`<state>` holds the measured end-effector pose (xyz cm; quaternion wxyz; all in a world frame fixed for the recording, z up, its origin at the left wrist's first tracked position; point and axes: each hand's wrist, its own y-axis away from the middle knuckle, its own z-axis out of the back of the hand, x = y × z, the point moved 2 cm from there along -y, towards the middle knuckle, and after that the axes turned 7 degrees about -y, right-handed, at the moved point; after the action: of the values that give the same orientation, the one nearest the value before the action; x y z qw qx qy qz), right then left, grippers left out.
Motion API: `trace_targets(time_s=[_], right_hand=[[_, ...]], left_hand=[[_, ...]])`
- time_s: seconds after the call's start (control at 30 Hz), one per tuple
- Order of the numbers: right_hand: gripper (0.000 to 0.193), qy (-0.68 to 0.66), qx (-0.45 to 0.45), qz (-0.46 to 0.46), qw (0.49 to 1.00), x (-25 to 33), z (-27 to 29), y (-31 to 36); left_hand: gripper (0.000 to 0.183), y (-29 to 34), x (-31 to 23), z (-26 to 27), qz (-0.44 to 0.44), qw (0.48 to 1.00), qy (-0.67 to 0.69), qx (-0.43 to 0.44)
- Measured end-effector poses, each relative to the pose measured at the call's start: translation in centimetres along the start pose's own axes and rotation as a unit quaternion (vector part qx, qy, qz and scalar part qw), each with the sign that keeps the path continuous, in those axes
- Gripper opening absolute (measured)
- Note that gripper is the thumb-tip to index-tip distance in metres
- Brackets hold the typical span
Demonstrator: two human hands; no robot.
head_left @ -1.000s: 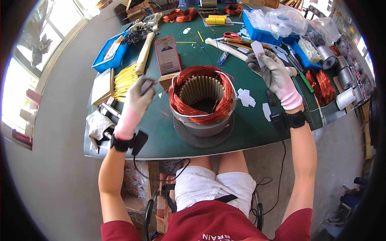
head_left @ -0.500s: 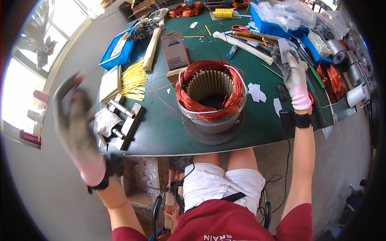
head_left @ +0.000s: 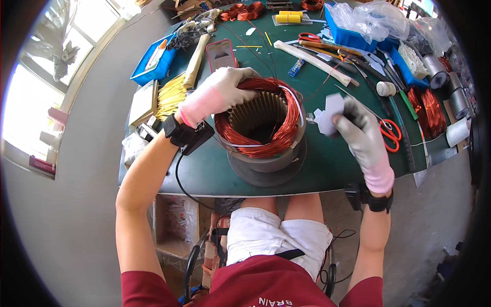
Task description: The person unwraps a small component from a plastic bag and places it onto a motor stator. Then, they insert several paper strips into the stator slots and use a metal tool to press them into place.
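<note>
Left fingers [head_left: 244,95] bend over the upper-left rim of the coil [head_left: 287,128]; grip cannot be told. Right fingers [head_left: 343,126] pinch a white slip [head_left: 334,105], right of coil. Coil: on grey base [head_left: 266,179], counter [head_left: 335,166]. Versus earlier: both nearer coil.

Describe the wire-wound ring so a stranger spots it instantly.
Find the green table, then the dark round base near the middle of its near edge. The wire-wound ring stands above that base, thick and coppery red, with the left hand over its far left rim. Unlike the red coils lying at the table's far side, it surrounds a ribbed, open centre.
</note>
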<state>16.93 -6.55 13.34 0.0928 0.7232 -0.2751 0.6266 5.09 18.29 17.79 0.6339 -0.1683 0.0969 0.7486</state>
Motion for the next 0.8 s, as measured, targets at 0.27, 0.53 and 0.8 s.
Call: trace_targets(time_s=[0.27,0.53,0.8], right_hand=[[0.019,-0.093,-0.139,0.061,0.984,-3.8,-0.3,-2.9],[0.007,0.039,-0.125,0.029,0.991,-1.4,-2.0,2.7],[0.013,0.296,-0.026,0.012,0.955,-0.7,-1.0,-0.2]], left_hand=[[0.035,-2.8,0.3,-0.5,-0.059,0.993,0.074,0.065],[0.032,-2.5,-0.4,-0.6,-0.022,0.988,0.12,0.097],[0.029,1.3,0.7,-1.3,0.091,0.987,0.127,-0.033]])
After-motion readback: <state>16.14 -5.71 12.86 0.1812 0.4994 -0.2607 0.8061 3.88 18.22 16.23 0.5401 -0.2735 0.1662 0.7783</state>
